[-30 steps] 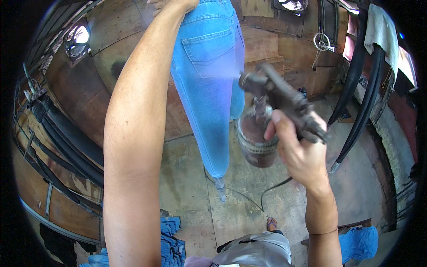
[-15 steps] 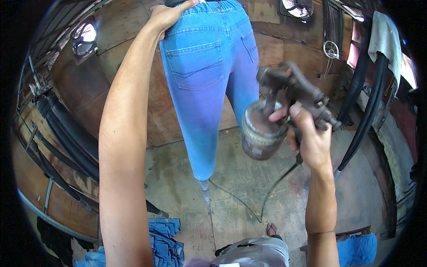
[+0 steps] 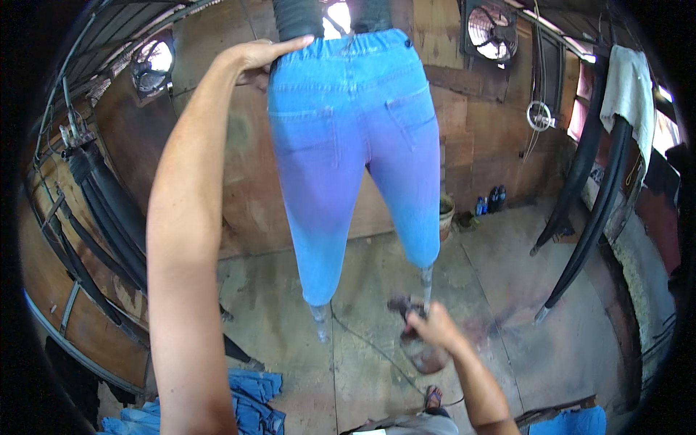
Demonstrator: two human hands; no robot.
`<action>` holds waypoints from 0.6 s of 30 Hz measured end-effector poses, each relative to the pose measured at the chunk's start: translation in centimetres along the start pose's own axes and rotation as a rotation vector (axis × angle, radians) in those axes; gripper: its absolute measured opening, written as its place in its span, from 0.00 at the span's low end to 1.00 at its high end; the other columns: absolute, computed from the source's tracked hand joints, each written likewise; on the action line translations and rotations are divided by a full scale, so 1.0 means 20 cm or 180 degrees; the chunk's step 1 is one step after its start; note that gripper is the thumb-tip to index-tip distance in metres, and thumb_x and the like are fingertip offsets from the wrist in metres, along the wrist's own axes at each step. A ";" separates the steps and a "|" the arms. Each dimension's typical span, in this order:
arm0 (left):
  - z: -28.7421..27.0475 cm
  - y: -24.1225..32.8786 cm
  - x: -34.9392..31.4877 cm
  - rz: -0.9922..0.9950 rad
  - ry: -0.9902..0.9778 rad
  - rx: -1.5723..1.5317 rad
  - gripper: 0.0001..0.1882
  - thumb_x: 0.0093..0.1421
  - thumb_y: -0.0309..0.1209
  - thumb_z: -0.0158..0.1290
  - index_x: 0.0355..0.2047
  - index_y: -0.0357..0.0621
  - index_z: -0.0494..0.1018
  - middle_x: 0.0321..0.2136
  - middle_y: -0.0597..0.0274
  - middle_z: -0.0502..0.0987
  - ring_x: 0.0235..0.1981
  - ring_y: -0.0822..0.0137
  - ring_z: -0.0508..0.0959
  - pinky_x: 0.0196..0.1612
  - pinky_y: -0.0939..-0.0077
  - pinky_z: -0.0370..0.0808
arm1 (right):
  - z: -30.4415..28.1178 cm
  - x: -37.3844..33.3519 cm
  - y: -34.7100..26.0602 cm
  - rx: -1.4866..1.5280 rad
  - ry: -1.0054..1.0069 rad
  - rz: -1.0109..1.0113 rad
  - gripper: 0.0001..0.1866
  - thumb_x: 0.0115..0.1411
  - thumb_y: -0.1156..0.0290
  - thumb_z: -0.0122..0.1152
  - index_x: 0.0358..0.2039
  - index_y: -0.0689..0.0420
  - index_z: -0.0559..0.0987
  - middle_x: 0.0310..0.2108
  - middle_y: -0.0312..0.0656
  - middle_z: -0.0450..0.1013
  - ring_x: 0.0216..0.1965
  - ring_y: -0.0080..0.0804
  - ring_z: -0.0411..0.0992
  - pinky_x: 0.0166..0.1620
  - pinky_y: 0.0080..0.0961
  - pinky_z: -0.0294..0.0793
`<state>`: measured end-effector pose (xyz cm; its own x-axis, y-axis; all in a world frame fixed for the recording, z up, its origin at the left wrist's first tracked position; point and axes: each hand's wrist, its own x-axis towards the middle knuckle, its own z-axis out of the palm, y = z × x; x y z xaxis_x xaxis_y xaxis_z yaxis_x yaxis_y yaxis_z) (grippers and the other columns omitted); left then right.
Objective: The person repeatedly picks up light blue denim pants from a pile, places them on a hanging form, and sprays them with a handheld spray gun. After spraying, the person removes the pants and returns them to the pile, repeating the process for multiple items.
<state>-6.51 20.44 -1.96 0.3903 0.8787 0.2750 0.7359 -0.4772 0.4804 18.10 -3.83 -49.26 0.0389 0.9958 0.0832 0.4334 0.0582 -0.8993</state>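
A pair of blue jeans (image 3: 319, 196) hangs upright before me on a dark form, its back side facing me. Purple tint spreads over the seat and upper legs, while the waist and hems look bright blue. My left hand (image 3: 261, 58) grips the waistband's left side, thumb over the front edge and fingers partly hidden behind. Low down, beneath the right hem, my right hand (image 3: 441, 326) is closed around a spray gun (image 3: 424, 355) with a cup under it. Motion blurs the gun. Its thin hose (image 3: 370, 344) trails across the floor.
Dark padded leg forms hang at the left (image 3: 112, 210) and right (image 3: 591, 225); a pale cloth (image 3: 627, 90) drapes over the right one. Folded jeans (image 3: 254, 399) lie low left, blue fabric (image 3: 576, 422) low right. Two fans (image 3: 152, 65) sit in the walls. Bottles (image 3: 496, 199) stand behind.
My right hand has swung the spray gun down and leftward, from beside the jeans to below the hems. The jeans have turned and both legs show. My left hand stays at the waistband.
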 end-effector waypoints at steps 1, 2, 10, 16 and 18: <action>-0.05 0.09 -0.03 -0.0418 0.0001 0.0606 0.57 0.47 0.72 0.58 0.53 0.23 0.70 0.52 0.27 0.72 0.52 0.39 0.77 0.52 0.46 0.77 | 0.03 -0.06 0.11 -0.0002 0.0083 0.0024 0.13 0.58 0.68 0.57 0.39 0.59 0.83 0.25 0.45 0.80 0.30 0.32 0.80 0.38 0.33 0.78; -0.10 0.19 -0.07 -0.0848 0.0021 0.1200 0.57 0.48 0.73 0.57 0.53 0.23 0.71 0.53 0.27 0.72 0.52 0.40 0.77 0.50 0.46 0.77 | 0.03 -0.10 0.20 0.0076 0.0164 -0.0051 0.13 0.58 0.66 0.58 0.39 0.58 0.84 0.25 0.46 0.81 0.30 0.34 0.80 0.38 0.33 0.78; -0.06 1.13 0.33 0.1032 0.3779 0.1170 0.39 0.60 0.62 0.52 0.41 0.28 0.77 0.37 0.43 0.82 0.40 0.49 0.83 0.45 0.61 0.78 | -0.28 -0.23 0.69 -0.0058 -0.0075 0.1094 0.16 0.54 0.59 0.61 0.37 0.54 0.85 0.28 0.46 0.81 0.34 0.41 0.82 0.43 0.36 0.78; 0.45 1.57 0.57 0.1355 0.2004 0.1156 0.52 0.63 0.68 0.31 0.61 0.25 0.64 0.64 0.29 0.60 0.68 0.40 0.58 0.70 0.50 0.53 | -0.78 -0.16 0.67 -0.0246 0.0662 0.0409 0.27 0.53 0.64 0.61 0.56 0.52 0.78 0.34 0.54 0.81 0.38 0.43 0.81 0.49 0.34 0.77; 0.73 1.57 0.62 0.1151 0.2101 0.2845 0.54 0.62 0.69 0.32 0.64 0.24 0.58 0.65 0.29 0.57 0.70 0.37 0.52 0.71 0.45 0.45 | -0.97 -0.08 0.60 0.0160 0.0819 0.0509 0.29 0.54 0.69 0.61 0.59 0.55 0.75 0.41 0.53 0.81 0.42 0.38 0.80 0.51 0.31 0.76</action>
<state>29.45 16.68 4.41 0.4868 0.3901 0.7816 0.8708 -0.2866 -0.3993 40.72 -6.16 -51.76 0.3325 0.9423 0.0390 0.3585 -0.0880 -0.9294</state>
